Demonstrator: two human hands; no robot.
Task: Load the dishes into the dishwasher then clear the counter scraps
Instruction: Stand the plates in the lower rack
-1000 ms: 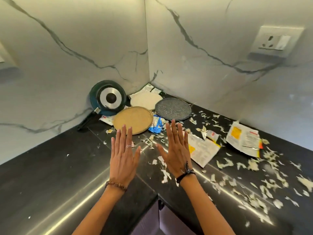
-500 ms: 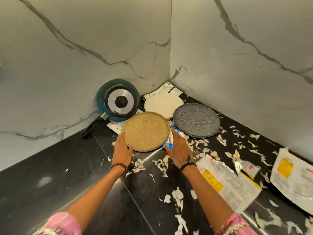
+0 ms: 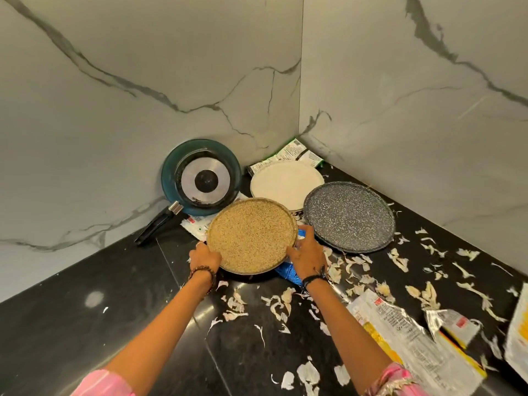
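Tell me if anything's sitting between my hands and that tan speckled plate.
Nothing visible. The left hand grips the tan plate at its left rim and the right hand at its right rim. A blue wrapper lies under the plate's right side, beneath that hand.

You face an inside corner where 2 pale grey marble-look wall panels (image 3: 143, 81) meet in a vertical seam (image 3: 300, 67) running up toward 12 o'clock, dark veins crossing both panels diagonally. Below them a glossy black stone counter (image 3: 71, 324) spreads from 9 o'clock round to 3 o'clock, a thin joint line (image 3: 177, 284) cutting across it toward 6 o'clock. Soft light falls evenly on the walls, and a dim round glare spot (image 3: 94, 298) sits on the counter at 8 o'clock.
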